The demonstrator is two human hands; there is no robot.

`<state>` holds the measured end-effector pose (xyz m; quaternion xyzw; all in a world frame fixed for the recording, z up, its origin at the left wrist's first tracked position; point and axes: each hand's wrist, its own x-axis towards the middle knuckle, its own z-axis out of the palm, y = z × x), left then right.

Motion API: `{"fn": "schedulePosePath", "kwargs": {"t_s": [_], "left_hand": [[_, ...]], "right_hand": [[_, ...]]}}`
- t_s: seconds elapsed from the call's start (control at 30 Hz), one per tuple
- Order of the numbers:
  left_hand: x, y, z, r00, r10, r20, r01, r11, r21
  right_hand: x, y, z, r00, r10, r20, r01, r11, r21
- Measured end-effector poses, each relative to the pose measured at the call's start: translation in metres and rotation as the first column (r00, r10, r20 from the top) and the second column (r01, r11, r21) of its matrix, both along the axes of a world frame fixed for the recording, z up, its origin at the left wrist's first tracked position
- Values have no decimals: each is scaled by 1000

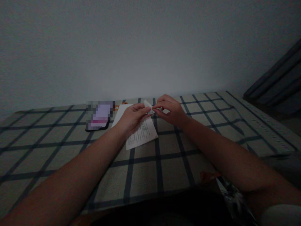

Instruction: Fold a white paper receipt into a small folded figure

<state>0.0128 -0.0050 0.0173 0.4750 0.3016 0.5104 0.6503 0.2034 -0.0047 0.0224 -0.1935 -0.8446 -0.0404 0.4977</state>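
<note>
A small folded piece of white paper (148, 104) is held up between my two hands, over the tabletop. My left hand (134, 116) is closed on its left side, thumb on top. The thumb and fingertips of my right hand (169, 109) pinch its right edge. Below my left hand lies a printed sheet (141, 138) with lines of text, too dim to read. Part of that sheet is hidden by the hand and wrist. Another white sheet (119, 111) shows behind the left hand.
A phone (101, 116) with a lit, blurred screen lies left of the sheets. Small orange items (116, 107) sit behind the papers. The checked cloth (145, 169) covers the table, which meets a plain wall (150, 47). Dark striped fabric (279, 69) stands at the right.
</note>
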Motion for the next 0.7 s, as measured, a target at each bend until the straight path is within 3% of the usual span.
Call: {"fn": "schedulePosePath", "kwargs": {"t_s": [0.27,0.43,0.7], "left_hand": [[-1,2,-3,987,96,-131,-69,978,196],[-1,0,-3,939,249,-236,-139,905,403],[-2,-2,0,859,429,-279,-197,781,593]], "right_hand": [[-4,2,-4,999,-15,-43,13,999,-34],[-4,0,-3,996,-44,-76,42,999,-31],[-5,-3,-1,994,-84,-66,84,996,-3]]}}
